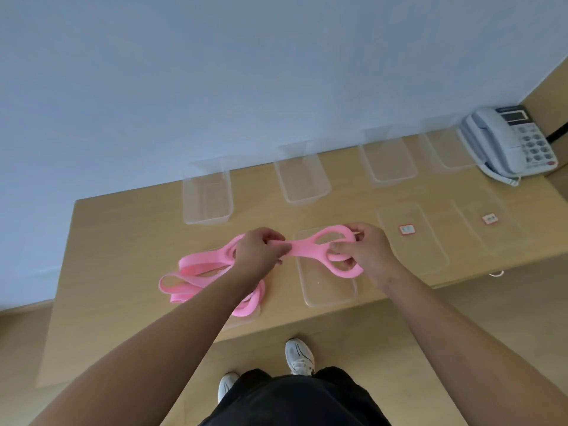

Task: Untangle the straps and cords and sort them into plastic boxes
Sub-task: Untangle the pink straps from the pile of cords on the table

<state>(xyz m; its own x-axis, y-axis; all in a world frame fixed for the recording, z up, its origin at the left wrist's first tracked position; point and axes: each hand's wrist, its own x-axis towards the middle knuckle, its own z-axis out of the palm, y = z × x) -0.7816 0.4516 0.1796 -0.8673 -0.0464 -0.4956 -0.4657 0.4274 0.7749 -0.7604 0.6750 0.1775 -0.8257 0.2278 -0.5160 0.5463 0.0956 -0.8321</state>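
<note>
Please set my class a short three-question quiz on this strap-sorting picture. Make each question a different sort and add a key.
1. True or false: the left hand and the right hand both grip the pink strap.
2. Fill in: the back row by the wall holds ___ clear plastic boxes.
3. What stands just right of that back row? A. a desk telephone B. a kettle C. a laptop

Key: 1 true; 2 four; 3 A.
</note>
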